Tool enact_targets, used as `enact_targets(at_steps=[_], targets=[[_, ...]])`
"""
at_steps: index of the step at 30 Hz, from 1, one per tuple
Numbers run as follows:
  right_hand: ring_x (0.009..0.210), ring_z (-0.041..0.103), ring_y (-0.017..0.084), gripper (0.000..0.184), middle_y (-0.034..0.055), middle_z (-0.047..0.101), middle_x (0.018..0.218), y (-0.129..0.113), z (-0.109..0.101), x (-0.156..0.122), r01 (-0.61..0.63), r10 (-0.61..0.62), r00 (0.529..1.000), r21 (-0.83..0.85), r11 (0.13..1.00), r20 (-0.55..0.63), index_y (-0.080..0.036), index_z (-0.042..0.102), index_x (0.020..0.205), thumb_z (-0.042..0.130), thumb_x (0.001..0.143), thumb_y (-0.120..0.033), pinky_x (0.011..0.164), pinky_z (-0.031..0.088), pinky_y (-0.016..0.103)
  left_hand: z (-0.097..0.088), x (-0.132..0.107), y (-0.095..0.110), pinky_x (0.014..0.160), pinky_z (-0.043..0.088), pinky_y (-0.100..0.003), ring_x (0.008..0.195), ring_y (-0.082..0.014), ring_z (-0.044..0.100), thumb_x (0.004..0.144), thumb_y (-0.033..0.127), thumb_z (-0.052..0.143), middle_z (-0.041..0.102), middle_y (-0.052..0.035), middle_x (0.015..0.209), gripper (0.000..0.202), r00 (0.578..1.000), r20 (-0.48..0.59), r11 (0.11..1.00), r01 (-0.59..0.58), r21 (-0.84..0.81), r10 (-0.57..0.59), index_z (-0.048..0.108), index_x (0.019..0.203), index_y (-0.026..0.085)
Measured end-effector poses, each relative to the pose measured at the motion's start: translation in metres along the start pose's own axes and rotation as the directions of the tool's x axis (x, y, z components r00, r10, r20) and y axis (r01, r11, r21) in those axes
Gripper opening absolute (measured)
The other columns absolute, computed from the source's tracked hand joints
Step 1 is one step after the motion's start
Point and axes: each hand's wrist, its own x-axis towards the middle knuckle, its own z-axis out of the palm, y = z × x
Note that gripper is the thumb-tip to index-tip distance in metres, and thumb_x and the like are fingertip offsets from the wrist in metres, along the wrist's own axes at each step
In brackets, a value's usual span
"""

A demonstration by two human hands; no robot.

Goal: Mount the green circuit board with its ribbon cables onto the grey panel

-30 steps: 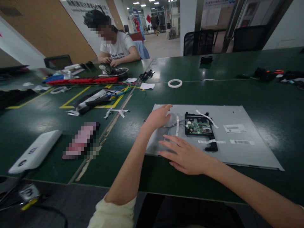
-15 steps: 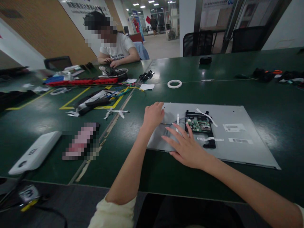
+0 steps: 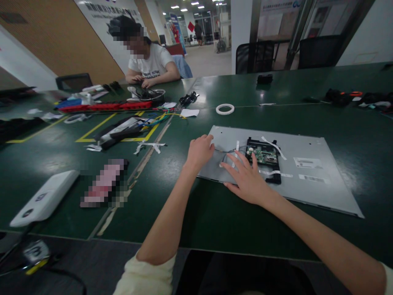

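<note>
A flat grey display panel (image 3: 307,188) lies back side up on the green table. My left hand (image 3: 201,152) is closed at the panel's left edge, fingers curled over it; the thumb's grip is partly hidden. Fingers spread, my right hand (image 3: 248,180) rests over the near left part of the panel, its fingertips around thin grey cables and a white tape strip. Just beyond those fingertips, a green circuit board (image 3: 264,156) sits in a black bracket (image 3: 274,176). White tape strips (image 3: 278,174) cross the bracket, and two white labels (image 3: 308,162) are on the panel's right half.
A white tape roll (image 3: 225,109) lies beyond the panel. To the left are a white power bank-like device (image 3: 46,198), a blurred-out pink phone-shaped item (image 3: 104,182), tape scraps (image 3: 150,146) and a cable bundle (image 3: 129,129). Across the table sits a person (image 3: 152,61).
The panel's left end has shifted upward in view and a little right, while its near right corner stays put. Both my hands have moved with it, slightly up and right.
</note>
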Motion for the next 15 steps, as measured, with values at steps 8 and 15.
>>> enact_targets(at_steps=[8, 15], targets=[[0.132, 0.028, 0.031, 0.047, 0.0098, 0.044, 0.137, 0.034, -0.014, 0.007, -0.096, 0.096, 0.995, 0.029, 0.995, 0.000, -0.024, 0.042, 0.133, 0.041, 0.090, -0.044, 0.104, 0.010, 0.065, 0.001, 0.001, 0.002, 0.081, 0.040, -0.034, 0.095, -0.0225, 0.058, 0.089, 0.025, 0.042, 0.062, -0.0091, 0.103, 0.029, 1.000, 0.023, 1.000, -0.008, 0.030, 0.007, 0.054, 0.113, 0.018], [0.114, 0.050, 0.028, 0.040, 0.0121, 0.059, 0.119, 0.140, -0.027, 0.015, -0.495, 0.503, 0.862, 0.116, 0.861, -0.057, -0.018, 0.043, 0.122, 0.039, 0.082, -0.017, 0.098, 0.026, 0.060, 0.002, 0.000, 0.006, 0.081, 0.041, -0.035, 0.095, -0.0225, 0.059, 0.088, 0.025, 0.040, 0.064, -0.0079, 0.102, 0.028, 0.999, 0.025, 0.998, -0.034, 0.048, 0.033, 0.055, 0.111, 0.019]])
